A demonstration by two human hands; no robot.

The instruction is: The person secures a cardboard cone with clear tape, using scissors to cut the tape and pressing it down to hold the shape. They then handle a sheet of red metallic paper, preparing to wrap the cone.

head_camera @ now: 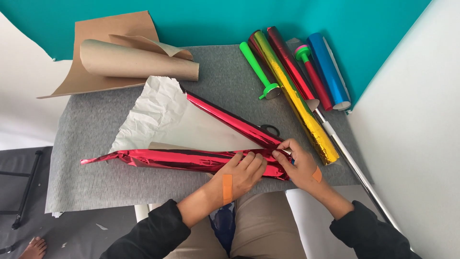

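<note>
Lying crosswise on the grey counter (96,182), the red foil-wrapped bundle (182,159) runs its long axis leftward, away from both hands. Left hand (242,175) presses flat, fingers together; right hand (302,165) pinches the foil's near end.

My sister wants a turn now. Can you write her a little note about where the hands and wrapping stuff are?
Left hand: flat on the red foil wrap, pressing it down on the grey mat.
Right hand: pinching the foil's right end, fingers closed on the fold.
Things: the foil is folded into a long bundle; one flap still lies open, white side up. Scissors peek out behind it. Gold roll, red roll, blue roll and brown paper lie at the back.
Done: long side folded over.
Left: right end not closed, flap open.
</note>
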